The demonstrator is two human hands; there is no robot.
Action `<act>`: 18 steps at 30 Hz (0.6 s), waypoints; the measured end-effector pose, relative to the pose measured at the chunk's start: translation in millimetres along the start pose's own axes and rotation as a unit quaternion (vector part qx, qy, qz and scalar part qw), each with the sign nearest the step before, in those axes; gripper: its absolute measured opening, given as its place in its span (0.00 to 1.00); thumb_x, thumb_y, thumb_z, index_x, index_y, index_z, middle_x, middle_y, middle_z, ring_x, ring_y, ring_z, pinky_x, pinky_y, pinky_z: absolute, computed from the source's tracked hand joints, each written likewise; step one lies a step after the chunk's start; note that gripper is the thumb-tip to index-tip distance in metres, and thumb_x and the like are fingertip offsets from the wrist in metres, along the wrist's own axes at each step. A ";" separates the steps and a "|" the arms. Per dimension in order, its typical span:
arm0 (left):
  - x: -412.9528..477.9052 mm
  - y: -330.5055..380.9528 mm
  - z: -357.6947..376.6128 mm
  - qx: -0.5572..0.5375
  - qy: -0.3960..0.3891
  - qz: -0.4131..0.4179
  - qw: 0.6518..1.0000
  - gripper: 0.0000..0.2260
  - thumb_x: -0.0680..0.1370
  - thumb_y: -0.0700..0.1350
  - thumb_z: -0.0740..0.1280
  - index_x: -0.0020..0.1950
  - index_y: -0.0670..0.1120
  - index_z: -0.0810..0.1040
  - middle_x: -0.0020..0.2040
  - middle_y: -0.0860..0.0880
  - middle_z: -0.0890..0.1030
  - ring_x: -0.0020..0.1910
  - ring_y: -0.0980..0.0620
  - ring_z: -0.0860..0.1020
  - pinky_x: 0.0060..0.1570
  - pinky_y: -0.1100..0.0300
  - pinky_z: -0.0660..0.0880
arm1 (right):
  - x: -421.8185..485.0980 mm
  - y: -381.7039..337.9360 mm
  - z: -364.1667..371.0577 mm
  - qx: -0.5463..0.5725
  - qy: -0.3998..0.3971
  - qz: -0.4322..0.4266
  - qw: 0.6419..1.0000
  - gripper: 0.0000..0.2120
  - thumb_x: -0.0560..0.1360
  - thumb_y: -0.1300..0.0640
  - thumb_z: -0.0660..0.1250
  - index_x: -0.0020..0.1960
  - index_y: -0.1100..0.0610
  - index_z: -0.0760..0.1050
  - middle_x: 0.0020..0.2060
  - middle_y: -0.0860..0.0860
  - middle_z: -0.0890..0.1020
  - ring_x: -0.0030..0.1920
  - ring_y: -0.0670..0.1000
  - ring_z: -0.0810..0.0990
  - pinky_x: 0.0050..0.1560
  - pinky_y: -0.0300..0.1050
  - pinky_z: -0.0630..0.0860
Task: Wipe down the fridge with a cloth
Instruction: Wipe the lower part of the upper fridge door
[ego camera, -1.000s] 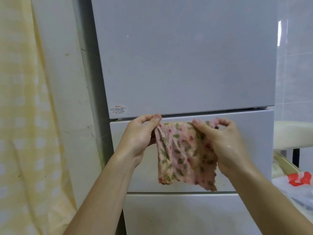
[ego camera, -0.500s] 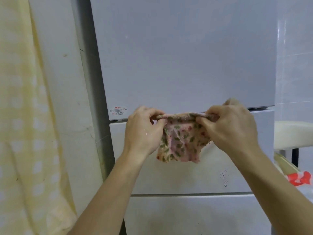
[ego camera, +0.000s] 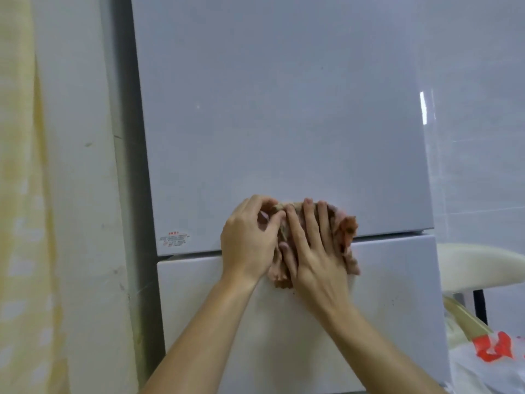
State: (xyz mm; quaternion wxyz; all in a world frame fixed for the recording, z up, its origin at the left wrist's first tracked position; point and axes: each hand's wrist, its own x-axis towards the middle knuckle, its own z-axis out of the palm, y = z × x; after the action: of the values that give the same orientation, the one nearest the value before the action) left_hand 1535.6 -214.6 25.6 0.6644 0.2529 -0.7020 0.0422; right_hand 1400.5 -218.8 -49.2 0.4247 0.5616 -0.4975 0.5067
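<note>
The pale grey fridge (ego camera: 284, 109) fills the middle of the head view, with an upper door and a drawer front below it. A pink flowered cloth (ego camera: 348, 231) is bunched against the seam between them. My right hand (ego camera: 315, 251) lies flat on the cloth with straight fingers pointing up, pressing it to the fridge. My left hand (ego camera: 250, 237) sits beside it on the left, its thumb and fingertips pinching the cloth's upper left edge. Most of the cloth is hidden under my hands.
A yellow checked curtain (ego camera: 20, 223) hangs at the left, beside a white wall strip (ego camera: 85, 194). A small label (ego camera: 174, 239) sits at the upper door's lower left corner. To the right are a cream seat (ego camera: 477, 268) and a plastic bag with red print (ego camera: 494, 351).
The cloth, held stretched out between both hands, has been folded up and pushed against the fridge. My right hand went from pinching it to lying flat on it. The view moved closer.
</note>
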 end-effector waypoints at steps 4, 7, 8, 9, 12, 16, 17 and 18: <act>-1.9 -9.8 6.4 0.012 0.010 0.019 1.000 0.07 0.76 0.43 0.77 0.46 0.53 0.80 0.40 0.58 0.81 0.39 0.58 0.79 0.43 0.52 0.79 | -25.0 -1.5 13.5 0.023 0.051 -0.035 0.998 0.27 0.85 0.50 0.60 0.79 0.62 0.61 0.82 0.61 0.61 0.83 0.59 0.58 0.79 0.58 0.63; 0.9 -13.1 7.3 0.014 0.041 0.061 0.997 0.05 0.78 0.46 0.75 0.48 0.52 0.80 0.43 0.58 0.81 0.42 0.58 0.78 0.45 0.58 0.77 | -16.6 7.6 13.9 0.010 0.055 -0.006 0.998 0.24 0.86 0.50 0.56 0.78 0.59 0.66 0.82 0.55 0.63 0.83 0.55 0.58 0.78 0.56 0.63; 4.3 -16.0 5.4 0.025 0.061 0.088 0.994 0.03 0.79 0.48 0.72 0.50 0.51 0.81 0.45 0.57 0.81 0.45 0.56 0.78 0.47 0.58 0.76 | -7.7 12.3 12.0 -0.004 0.059 -0.001 0.998 0.25 0.87 0.49 0.54 0.79 0.59 0.67 0.82 0.54 0.63 0.83 0.55 0.58 0.79 0.55 0.62; 8.1 -19.5 2.5 0.049 0.082 0.110 0.989 0.05 0.80 0.49 0.69 0.53 0.50 0.82 0.49 0.55 0.81 0.49 0.53 0.78 0.51 0.56 0.76 | 0.4 17.2 8.9 -0.025 0.062 -0.003 0.998 0.25 0.87 0.47 0.53 0.80 0.58 0.67 0.82 0.53 0.63 0.83 0.56 0.58 0.79 0.57 0.61; 23.3 -29.9 -3.3 0.182 0.069 0.112 0.975 0.19 0.80 0.54 0.65 0.70 0.52 0.78 0.73 0.48 0.73 0.72 0.45 0.69 0.71 0.46 0.69 | 29.2 34.7 -1.4 -0.100 0.074 -0.002 0.992 0.26 0.85 0.42 0.53 0.81 0.50 0.66 0.82 0.51 0.63 0.83 0.62 0.56 0.80 0.63 0.55; 36.1 -29.5 0.1 0.245 -0.008 0.071 0.967 0.32 0.78 0.63 0.60 0.83 0.60 0.61 0.86 0.52 0.49 0.84 0.46 0.48 0.79 0.37 0.51 | 78.4 47.3 -8.7 -0.110 0.081 0.027 0.990 0.29 0.86 0.37 0.47 0.83 0.47 0.58 0.84 0.54 0.56 0.84 0.63 0.50 0.83 0.61 0.47; 38.8 -28.6 1.8 0.249 -0.011 0.073 0.966 0.33 0.77 0.63 0.59 0.83 0.60 0.61 0.86 0.52 0.50 0.84 0.45 0.49 0.79 0.35 0.51 | 90.8 49.7 -9.3 -0.106 0.081 0.028 0.991 0.30 0.86 0.37 0.45 0.84 0.48 0.55 0.85 0.54 0.54 0.84 0.62 0.48 0.83 0.60 0.45; 42.2 -27.6 3.8 0.252 -0.009 0.073 0.965 0.33 0.77 0.63 0.59 0.82 0.60 0.62 0.85 0.52 0.51 0.84 0.45 0.50 0.78 0.34 0.51 | 103.3 52.4 -10.1 -0.100 0.082 0.028 0.991 0.30 0.86 0.38 0.45 0.84 0.48 0.54 0.85 0.54 0.52 0.84 0.60 0.47 0.83 0.58 0.43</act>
State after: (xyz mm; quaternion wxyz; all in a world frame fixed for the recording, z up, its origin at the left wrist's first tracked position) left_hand 1544.0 -252.7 57.8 0.5675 0.3605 -0.6915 0.2642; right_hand 1346.2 -229.7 53.1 0.5034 0.4588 -0.5248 0.5106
